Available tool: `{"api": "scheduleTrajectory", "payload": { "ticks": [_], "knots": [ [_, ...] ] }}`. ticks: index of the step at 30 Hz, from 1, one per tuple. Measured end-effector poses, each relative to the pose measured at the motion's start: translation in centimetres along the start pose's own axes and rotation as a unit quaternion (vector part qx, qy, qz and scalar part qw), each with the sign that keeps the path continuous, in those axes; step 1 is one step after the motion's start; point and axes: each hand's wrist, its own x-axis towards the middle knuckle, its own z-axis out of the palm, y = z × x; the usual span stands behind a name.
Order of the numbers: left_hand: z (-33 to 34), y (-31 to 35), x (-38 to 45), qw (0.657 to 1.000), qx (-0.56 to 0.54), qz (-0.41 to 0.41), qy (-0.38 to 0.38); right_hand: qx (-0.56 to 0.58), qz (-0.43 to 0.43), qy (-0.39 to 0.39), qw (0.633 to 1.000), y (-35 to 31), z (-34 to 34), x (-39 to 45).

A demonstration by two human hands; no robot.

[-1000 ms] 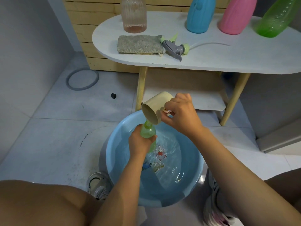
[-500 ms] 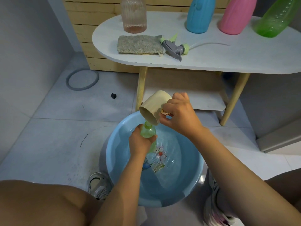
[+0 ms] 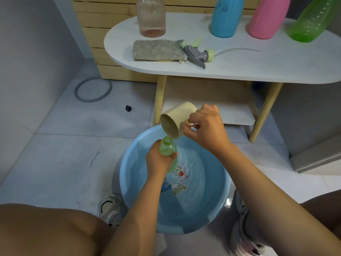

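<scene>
1. Near: basin (image 3: pixel 212 215) on the floor between the person's feet, holding water with ripples. Judged to sit under the work so that spills fall back into it.
2. Left hand (image 3: pixel 159 161) over the basin's far-left part, fingers wrapped round the body of the bottle (image 3: pixel 167 148). The bottle is tilted, with its open neck up and pointing away from the person, held clear above the water.
3. Right hand (image 3: pixel 206 128) just beyond and to the right, fingers curled on the handle of the cup (image 3: pixel 175 122). The cup is tipped mouth-down to the left, its lip touching or just above the bottle neck. Judgement: pouring, to fill the bottle. The stream itself cannot be made out.
4. Far: table (image 3: pixel 258 71) with the spray head (image 3: pixel 197 55) lying loose on it, tube trailing right. That likely explains the uncapped neck.
5. Against the frames a second and half a second ago: both grips unchanged, and bottle and basin in the same place. The cup's base looks marginally higher, so the tilt is slightly steeper, but the change is too small to be sure of.
</scene>
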Motion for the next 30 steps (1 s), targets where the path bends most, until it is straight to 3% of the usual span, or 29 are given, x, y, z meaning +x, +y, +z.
{"api": "scheduleTrajectory", "payload": {
  "ticks": [5,9,11,14,19,24,30],
  "knots": [
    [-0.1,-0.6,-0.1,0.998,-0.063,-0.012,0.026,0.054,0.180,0.006,0.982,2.1,1.0,-1.0],
    [-0.5,-1.3,-0.1,0.995,-0.076,-0.014,0.059,0.030,0.269,-0.042,0.962,4.0,2.9,-3.0],
    [-0.7,-1.6,-0.1,0.993,-0.087,-0.022,0.075,-0.024,0.261,-0.091,0.961,4.4,4.5,-4.7],
    [-1.0,-2.2,0.0,0.992,-0.096,-0.026,0.083,-0.113,0.182,-0.162,0.963,4.4,6.8,-7.2],
    [-1.4,-3.0,0.2,0.992,-0.087,-0.028,0.086,-0.216,0.088,-0.320,0.918,4.2,9.2,-9.6],
    [-1.8,-3.6,0.3,0.993,-0.081,-0.035,0.078,-0.210,0.077,-0.390,0.893,4.1,10.5,-11.1],
    [-2.1,-4.2,0.3,0.993,-0.086,-0.040,0.077,-0.093,0.140,-0.409,0.897,3.8,11.3,-11.6]
  ]
}}
